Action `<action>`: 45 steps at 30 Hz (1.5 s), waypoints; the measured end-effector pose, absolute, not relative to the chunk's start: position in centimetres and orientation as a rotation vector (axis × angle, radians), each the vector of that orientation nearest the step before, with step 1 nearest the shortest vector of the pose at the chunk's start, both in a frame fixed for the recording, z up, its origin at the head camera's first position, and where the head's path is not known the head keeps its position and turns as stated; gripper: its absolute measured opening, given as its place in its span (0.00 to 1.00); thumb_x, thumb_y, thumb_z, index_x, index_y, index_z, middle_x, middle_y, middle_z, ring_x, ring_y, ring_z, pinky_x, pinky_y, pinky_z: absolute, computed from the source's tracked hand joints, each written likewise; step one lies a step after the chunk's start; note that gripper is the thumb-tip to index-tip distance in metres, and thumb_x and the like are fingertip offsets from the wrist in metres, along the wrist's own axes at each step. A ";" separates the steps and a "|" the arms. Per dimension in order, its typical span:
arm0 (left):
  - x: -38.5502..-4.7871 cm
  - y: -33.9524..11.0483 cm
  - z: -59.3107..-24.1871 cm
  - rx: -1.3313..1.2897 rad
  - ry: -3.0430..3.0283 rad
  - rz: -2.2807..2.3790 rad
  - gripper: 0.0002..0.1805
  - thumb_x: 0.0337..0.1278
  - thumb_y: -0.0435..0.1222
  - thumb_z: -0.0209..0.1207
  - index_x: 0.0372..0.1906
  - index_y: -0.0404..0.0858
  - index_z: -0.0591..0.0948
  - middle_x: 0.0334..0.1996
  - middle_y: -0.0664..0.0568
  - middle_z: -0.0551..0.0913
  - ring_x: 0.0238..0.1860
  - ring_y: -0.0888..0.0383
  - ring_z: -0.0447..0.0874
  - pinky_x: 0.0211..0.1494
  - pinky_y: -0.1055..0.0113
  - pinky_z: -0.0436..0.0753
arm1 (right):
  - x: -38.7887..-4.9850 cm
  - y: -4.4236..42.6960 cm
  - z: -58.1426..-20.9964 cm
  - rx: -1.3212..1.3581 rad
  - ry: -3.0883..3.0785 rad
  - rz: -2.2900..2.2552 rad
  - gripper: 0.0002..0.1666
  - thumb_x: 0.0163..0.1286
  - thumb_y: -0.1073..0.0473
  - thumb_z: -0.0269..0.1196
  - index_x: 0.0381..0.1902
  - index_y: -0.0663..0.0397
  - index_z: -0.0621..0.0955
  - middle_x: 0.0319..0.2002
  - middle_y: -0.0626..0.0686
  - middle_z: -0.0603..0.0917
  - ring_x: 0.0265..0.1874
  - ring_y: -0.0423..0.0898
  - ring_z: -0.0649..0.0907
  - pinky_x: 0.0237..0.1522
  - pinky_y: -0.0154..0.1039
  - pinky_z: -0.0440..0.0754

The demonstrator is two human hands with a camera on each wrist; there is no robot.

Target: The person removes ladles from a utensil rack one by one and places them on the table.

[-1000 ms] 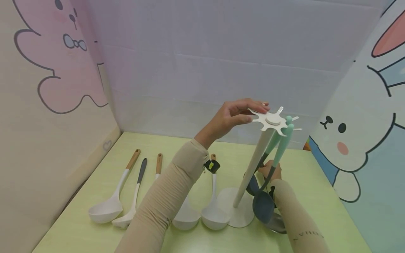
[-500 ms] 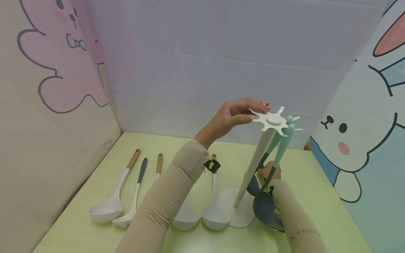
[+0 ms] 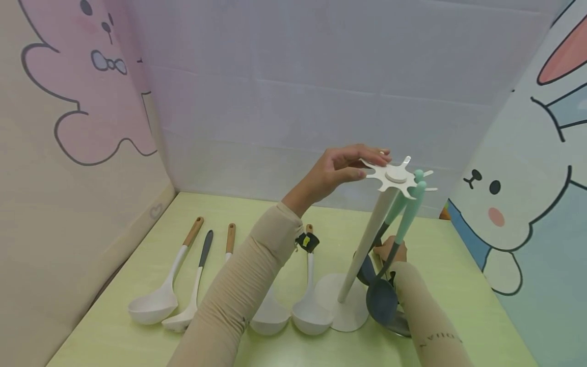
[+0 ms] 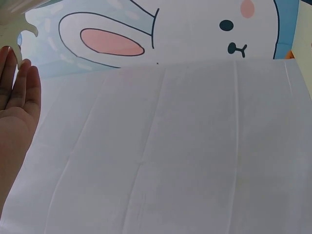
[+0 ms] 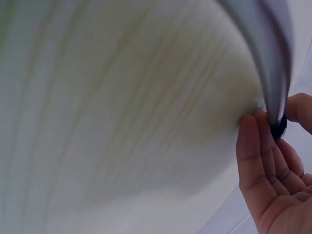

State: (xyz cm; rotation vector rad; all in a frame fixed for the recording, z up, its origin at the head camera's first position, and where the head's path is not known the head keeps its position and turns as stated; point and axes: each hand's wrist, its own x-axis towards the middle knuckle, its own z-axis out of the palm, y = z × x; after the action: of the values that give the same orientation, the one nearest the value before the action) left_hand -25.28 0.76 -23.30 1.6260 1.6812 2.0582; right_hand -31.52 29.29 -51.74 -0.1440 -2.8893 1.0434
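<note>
A white utensil rack [image 3: 367,244] stands right of the middle, with a star-shaped hook top on a slanting-looking post. My left hand [image 3: 341,164] holds the near-left hooks of that top, fingers over it and thumb at the edge; in the left wrist view only the fingers and a hook show. Two dark ladles with mint green handles [image 3: 411,206] hang from the right-side hooks. Behind them, low at the table, my right hand [image 3: 391,248] pinches the handle of a metal ladle [image 3: 399,323]. The right wrist view shows its blurred silver stem and dark part between fingers and thumb.
Left of the rack lie a white ladle [image 3: 153,308] with a wooden handle, a white slotted spoon [image 3: 181,321] with a grey handle, and two more white ladles [image 3: 312,317]; my left sleeve covers part of one. A pale wall [image 3: 275,112] rises behind the table.
</note>
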 end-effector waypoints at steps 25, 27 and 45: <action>-24.9 0.8 -23.8 1.627 1.787 2.036 0.19 0.64 0.26 0.48 0.56 0.17 0.73 0.63 0.28 0.72 0.68 0.59 0.70 0.66 0.57 0.74 | -28.2 29.5 -45.1 0.002 -2.854 1.063 0.25 0.64 0.59 0.65 0.45 0.82 0.78 0.40 0.75 0.82 0.17 0.53 0.84 0.23 0.46 0.84; -24.8 0.9 -23.8 1.629 1.792 2.037 0.19 0.65 0.26 0.48 0.56 0.17 0.72 0.63 0.28 0.71 0.68 0.59 0.70 0.67 0.55 0.73 | -27.8 29.6 -43.6 0.051 -2.838 1.000 0.24 0.66 0.59 0.64 0.45 0.81 0.79 0.39 0.74 0.84 0.17 0.52 0.84 0.24 0.46 0.84; -22.1 0.5 -23.7 1.485 2.055 2.118 0.20 0.67 0.26 0.52 0.60 0.22 0.74 0.64 0.35 0.74 0.62 0.55 0.76 0.64 0.63 0.75 | -18.8 27.2 -32.5 0.089 -2.352 1.265 0.20 0.74 0.55 0.60 0.55 0.65 0.80 0.34 0.38 0.83 0.28 0.28 0.83 0.33 0.23 0.81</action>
State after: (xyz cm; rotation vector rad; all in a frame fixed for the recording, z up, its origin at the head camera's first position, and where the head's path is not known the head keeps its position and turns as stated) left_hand -22.10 0.51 -23.71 1.4847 2.0551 2.1177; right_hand -18.84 27.24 -32.45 0.0895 -2.3524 1.2651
